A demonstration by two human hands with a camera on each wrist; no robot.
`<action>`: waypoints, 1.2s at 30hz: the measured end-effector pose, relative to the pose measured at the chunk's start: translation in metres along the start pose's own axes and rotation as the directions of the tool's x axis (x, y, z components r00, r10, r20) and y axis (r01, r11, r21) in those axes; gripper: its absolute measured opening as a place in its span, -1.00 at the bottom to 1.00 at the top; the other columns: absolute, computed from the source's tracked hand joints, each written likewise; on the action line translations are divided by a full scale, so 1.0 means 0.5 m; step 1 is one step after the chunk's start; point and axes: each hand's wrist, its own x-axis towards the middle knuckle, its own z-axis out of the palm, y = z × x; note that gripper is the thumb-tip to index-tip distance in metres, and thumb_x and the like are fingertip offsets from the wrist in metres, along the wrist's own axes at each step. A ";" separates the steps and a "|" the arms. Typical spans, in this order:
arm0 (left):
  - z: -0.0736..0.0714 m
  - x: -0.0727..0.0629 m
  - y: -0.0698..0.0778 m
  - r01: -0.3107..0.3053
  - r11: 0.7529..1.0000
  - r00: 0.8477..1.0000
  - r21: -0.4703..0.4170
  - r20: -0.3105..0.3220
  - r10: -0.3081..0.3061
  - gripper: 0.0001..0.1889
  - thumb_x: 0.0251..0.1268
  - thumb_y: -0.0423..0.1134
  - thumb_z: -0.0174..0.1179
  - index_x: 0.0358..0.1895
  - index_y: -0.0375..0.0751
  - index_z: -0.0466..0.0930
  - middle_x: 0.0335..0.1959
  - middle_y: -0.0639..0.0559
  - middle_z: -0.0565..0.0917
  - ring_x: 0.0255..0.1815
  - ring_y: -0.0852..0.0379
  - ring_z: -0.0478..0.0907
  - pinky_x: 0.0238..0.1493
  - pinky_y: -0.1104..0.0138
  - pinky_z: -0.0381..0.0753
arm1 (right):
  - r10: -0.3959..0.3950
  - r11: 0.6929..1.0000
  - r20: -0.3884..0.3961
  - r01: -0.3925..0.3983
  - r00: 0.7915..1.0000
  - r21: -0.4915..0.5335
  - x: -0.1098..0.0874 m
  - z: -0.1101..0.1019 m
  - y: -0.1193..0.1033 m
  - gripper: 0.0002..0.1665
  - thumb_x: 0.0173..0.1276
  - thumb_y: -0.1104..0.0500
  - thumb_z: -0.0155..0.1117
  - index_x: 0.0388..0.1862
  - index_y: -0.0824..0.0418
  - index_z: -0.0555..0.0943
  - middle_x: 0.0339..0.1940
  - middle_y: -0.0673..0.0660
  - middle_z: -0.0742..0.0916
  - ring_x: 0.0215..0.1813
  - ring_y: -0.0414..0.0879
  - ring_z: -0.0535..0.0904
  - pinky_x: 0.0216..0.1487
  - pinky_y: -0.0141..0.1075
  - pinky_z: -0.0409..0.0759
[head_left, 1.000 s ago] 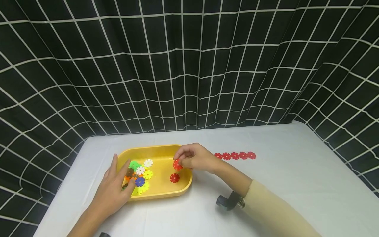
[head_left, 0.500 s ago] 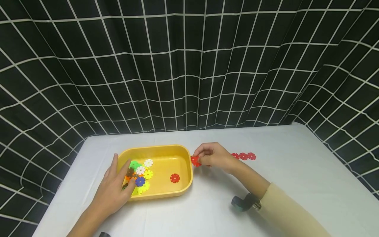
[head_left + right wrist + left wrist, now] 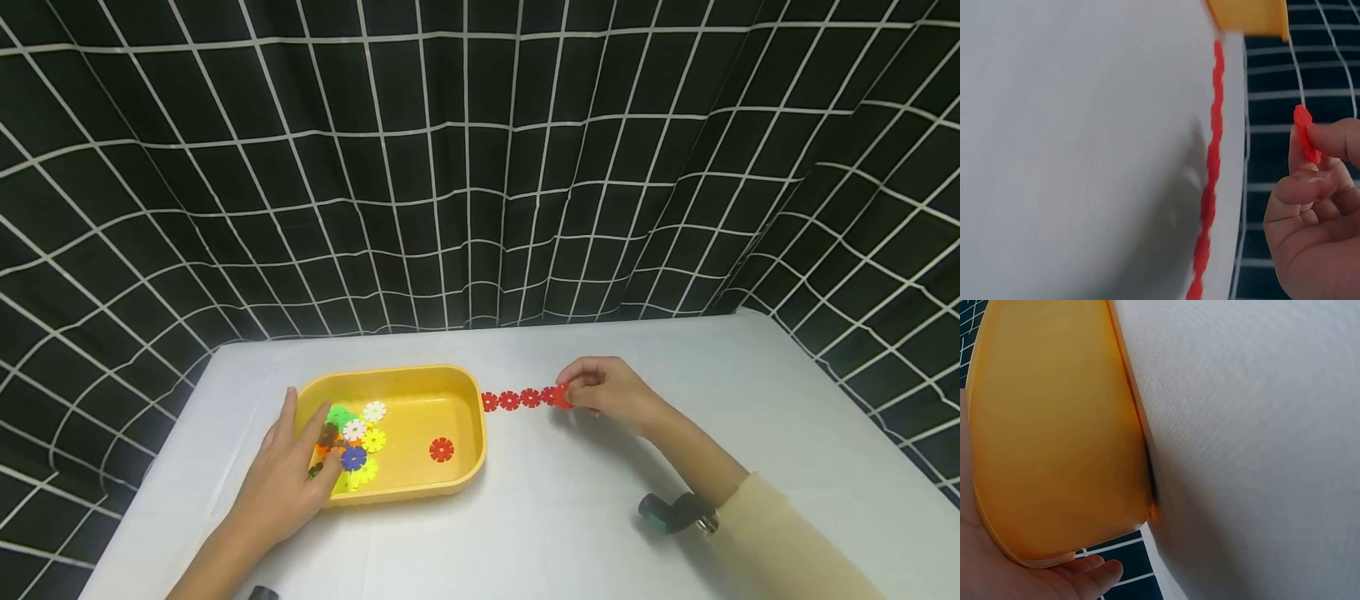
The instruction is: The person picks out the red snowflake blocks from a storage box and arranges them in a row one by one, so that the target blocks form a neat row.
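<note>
My right hand pinches a red notched plastic disc between thumb and fingertips. It is above a line of red notched discs on the white tabletop. In the head view the hand covers the line's right part. My left hand rests on the left end of a yellow tray, its fingers extended over and beside the rim. One red disc lies alone in the tray's right half. Near my left fingers are mixed discs, among them a blue one and white ones.
The white-covered table extends to the front and right. A black curtain with a white grid stands behind it and at both sides. A dark wrist camera mount sits below my right forearm.
My right hand has lifted a red disc out of the tray and carried it rightward to above the line. One red disc stays in the tray. My left hand holds its place.
</note>
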 end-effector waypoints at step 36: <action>0.001 0.001 0.001 0.014 1.000 1.000 0.002 0.001 -0.014 -0.28 0.31 -0.11 0.12 0.52 -0.28 0.23 0.59 -0.42 -0.17 0.45 -0.48 0.09 0.24 -0.43 0.20 | 0.183 0.899 -0.227 -0.256 0.956 -0.354 -0.009 -0.214 0.142 -0.65 0.39 0.21 0.28 0.04 0.43 0.64 -0.07 0.33 0.71 -0.12 0.07 0.59 -0.16 -0.24 0.65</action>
